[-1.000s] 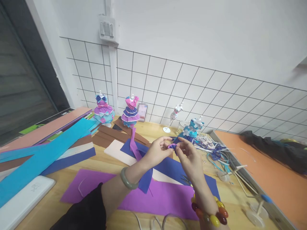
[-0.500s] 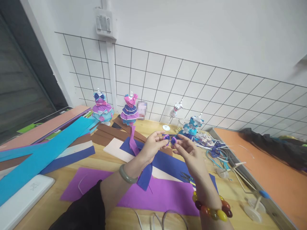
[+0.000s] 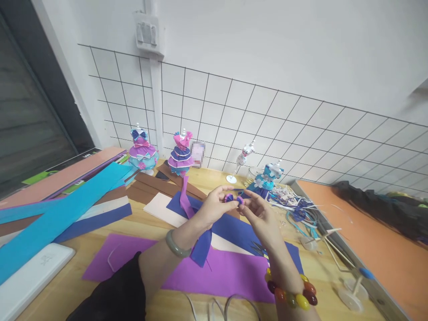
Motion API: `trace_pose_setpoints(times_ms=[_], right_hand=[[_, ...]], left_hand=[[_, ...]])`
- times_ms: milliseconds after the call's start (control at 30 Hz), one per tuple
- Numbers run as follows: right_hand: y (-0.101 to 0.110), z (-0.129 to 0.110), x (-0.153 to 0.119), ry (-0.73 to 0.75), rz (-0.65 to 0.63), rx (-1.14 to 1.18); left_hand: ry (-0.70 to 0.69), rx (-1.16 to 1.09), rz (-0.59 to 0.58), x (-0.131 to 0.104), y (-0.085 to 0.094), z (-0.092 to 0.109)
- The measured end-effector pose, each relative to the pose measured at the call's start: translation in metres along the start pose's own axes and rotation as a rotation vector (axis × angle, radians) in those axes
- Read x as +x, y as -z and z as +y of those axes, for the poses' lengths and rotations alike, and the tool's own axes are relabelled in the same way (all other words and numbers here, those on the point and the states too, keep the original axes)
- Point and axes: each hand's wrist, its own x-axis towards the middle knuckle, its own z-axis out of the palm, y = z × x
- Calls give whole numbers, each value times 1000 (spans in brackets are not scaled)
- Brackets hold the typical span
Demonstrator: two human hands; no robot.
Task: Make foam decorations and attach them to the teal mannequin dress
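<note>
Above the table, both hands meet at a small pleated bow (image 3: pixel 229 199), dark blue with purple edges. My left hand (image 3: pixel 213 207) pinches its left part between thumb and fingers. The right part is in the fingertips of my right hand (image 3: pixel 262 218), whose other fingers are bent and spread a little. Fingers partly hide the bow's middle. Beneath the hands lie a dark blue sheet (image 3: pixel 227 228) and a wide purple sheet (image 3: pixel 230 272). A narrow purple strip (image 3: pixel 184 196) runs beside my left hand. Scissors (image 3: pixel 257 248) rest partly behind my right forearm.
Miniature dress forms in layered dresses (image 3: pixel 143 151) stand along the back, with a white bare one (image 3: pixel 245 154). Coloured strips (image 3: pixel 83 207) and a white flat box (image 3: pixel 40 276) lie left. Ribbon scraps (image 3: pixel 297 205) and wooden stands (image 3: pixel 354 292) are right, beside an orange surface (image 3: pixel 377 240).
The bow has turned and sits slightly lower, its two parts now closer together. The fingers of both hands have shifted on it. Everything on the table stays put.
</note>
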Motion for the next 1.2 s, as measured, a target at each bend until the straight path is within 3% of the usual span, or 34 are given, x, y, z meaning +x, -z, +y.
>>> trace_pose_setpoints(times_ms=[333,600,1200], right_hand=[[-1,-5,-1,-64,13,72],[-1,-4,-1,-100,26,118],[-14,9,-1,-35,-18,76]], left_hand=[[27,-86,64,-1,1,10],[-10,-65,54,0,1,4],[16,-210,88,0,-1,7]])
